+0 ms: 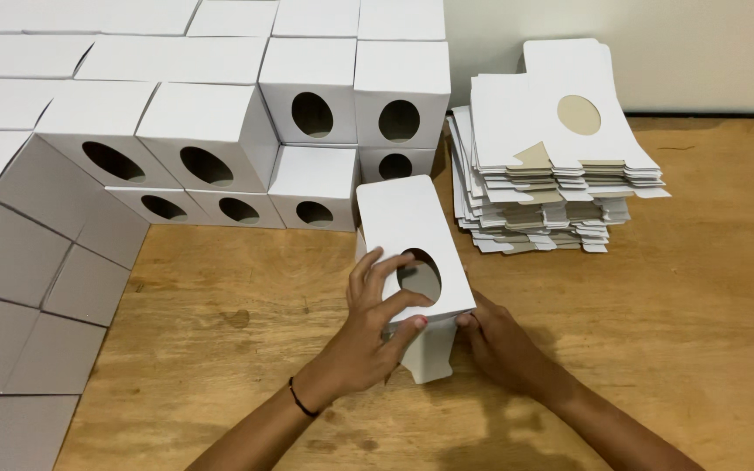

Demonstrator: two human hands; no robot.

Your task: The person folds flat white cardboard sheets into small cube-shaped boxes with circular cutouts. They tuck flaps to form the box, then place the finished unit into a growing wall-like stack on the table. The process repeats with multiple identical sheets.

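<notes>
A white cardboard box (399,225) with an oval cut-out window stands tilted on the wooden table (700,314), partly folded, with a loose flap hanging at its near end. My left hand (375,327) grips its near left side, fingers spread by the oval hole, a dark band on the wrist. My right hand (497,342) holds the box's near right corner from below, partly hidden by the box.
A stack of flat unfolded box blanks (551,144) lies at the back right. Several finished white boxes with oval windows (307,105) are piled at the back and along the left side (28,288). A pale wall (700,52) runs behind.
</notes>
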